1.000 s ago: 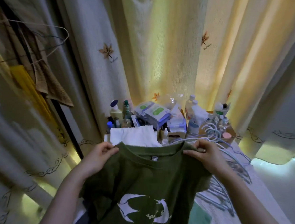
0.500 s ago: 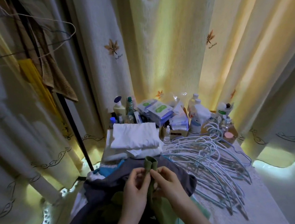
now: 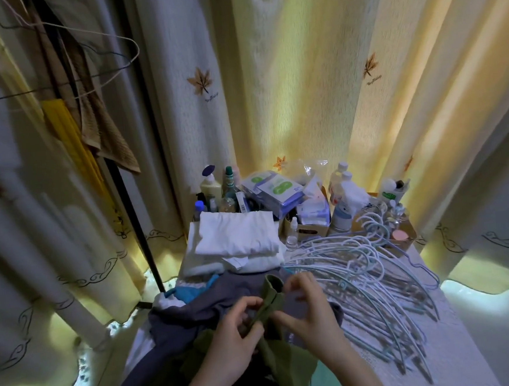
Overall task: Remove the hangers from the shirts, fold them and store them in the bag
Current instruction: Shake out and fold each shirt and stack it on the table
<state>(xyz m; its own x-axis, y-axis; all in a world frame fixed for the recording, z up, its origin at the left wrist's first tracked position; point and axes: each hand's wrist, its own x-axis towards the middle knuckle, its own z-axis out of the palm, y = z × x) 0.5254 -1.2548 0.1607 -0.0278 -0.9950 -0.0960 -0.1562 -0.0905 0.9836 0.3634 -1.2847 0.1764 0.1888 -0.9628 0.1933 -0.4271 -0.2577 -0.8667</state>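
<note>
Pinching the bunched green shirt (image 3: 271,292) at lower centre of the frame, the left hand (image 3: 229,347) and right hand (image 3: 311,313) each close their grip on its fold, with the hangers (image 3: 360,273) piled just right on the counter (image 3: 473,358).

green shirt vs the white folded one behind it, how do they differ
The green shirt is dark olive; the white garment is plain white. The green shirt is bunched into a narrow strip, pinched by the left hand and right hand; the white garment lies folded flat, untouched. The green shirt sits near, over a grey garment; the white garment tops a stack farther back. Both appear to be off their hangers.
</note>
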